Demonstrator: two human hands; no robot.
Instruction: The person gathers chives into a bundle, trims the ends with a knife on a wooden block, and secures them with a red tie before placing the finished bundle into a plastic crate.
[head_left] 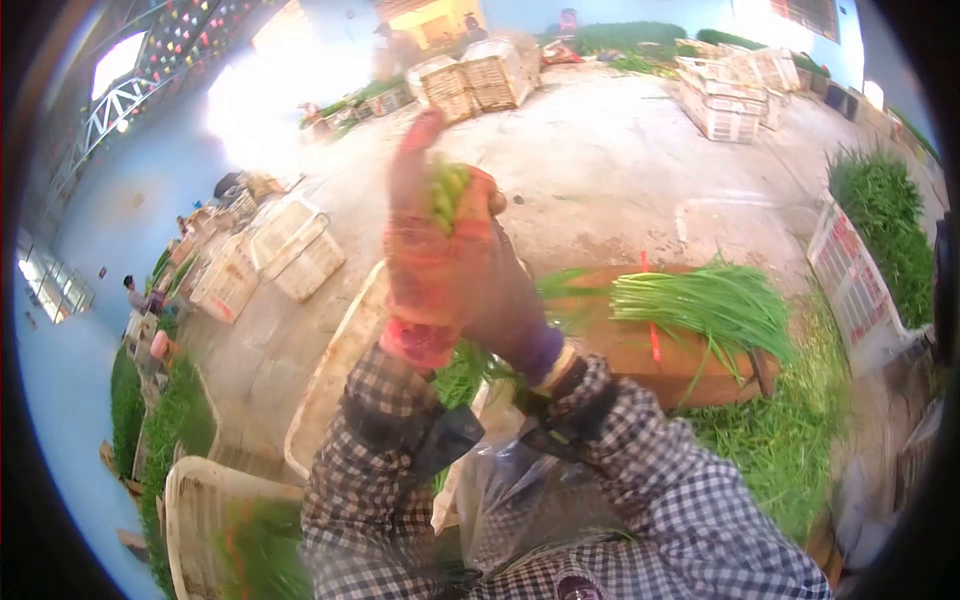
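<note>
Both my gloved hands are raised together in the middle of the view, smeared by motion. My left hand (420,260), in a reddish glove, is closed around a bunch of chives (447,195) whose pale green cut ends show between the fingers. Pressed against it from the right, my right hand (500,300), in a dark glove with a purple cuff, also grips the bunch; its fingers are partly hidden. Green leaves (462,378) hang below my wrists. To the right, loose chives (700,305) lie on a brown board (590,335) across a red strip (654,342).
A pale crate (335,375) stands behind my left forearm, another crate (185,500) at lower left. Cut greens (790,450) cover the area right of me, near a crate of greens (850,265). Stacked crates (480,78) stand across the concrete floor; a person (135,293) is far left.
</note>
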